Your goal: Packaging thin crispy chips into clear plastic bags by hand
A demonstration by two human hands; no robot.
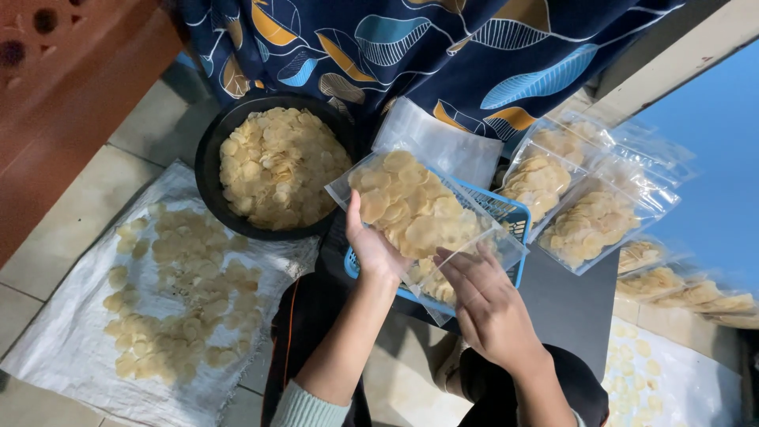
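**2 hands on 1 clear plastic bag of pale round chips**

Left hand [371,249] cupped under the clear plastic bag of pale round chips [415,209], grip pressed to its near-left edge. Right hand [486,304] flat, fingers spread, touching the bag's lower right corner. Bag held tilted just above a blue plastic basket [510,213]. Black round bowl [207,154] of loose chips to the left; filled bags [593,225] stacked to the right; more chips scattered on a white woven sack [63,332].
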